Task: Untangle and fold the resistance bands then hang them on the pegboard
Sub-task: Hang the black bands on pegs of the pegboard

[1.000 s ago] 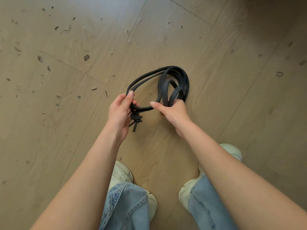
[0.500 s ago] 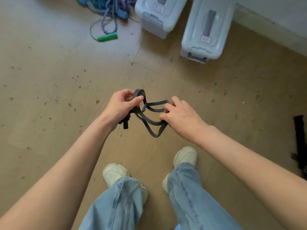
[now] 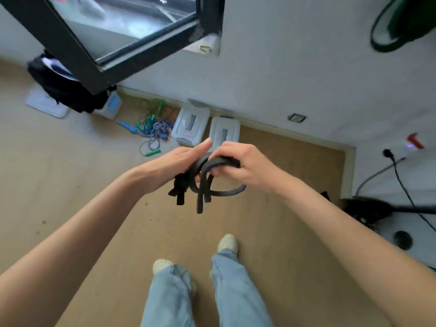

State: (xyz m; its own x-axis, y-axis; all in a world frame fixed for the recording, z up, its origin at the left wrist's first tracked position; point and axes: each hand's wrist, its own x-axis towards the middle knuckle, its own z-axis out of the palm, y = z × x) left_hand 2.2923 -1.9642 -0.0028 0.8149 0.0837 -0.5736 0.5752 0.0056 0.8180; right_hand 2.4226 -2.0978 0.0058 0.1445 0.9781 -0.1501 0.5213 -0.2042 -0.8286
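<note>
You are gripping a looped black resistance band (image 3: 213, 185) with your right hand (image 3: 245, 167), your left hand (image 3: 181, 161) pressing it, fingers straight.

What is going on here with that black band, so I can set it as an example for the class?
A person stands on a wooden floor, gathering a black resistance band into loops at waist height. The right hand grips the bundled loops; the left hand lies against them with straight fingers, and a knotted end hangs below it. The band is not yet hung. More tangled cords lie by two plastic boxes near the wall.
</note>
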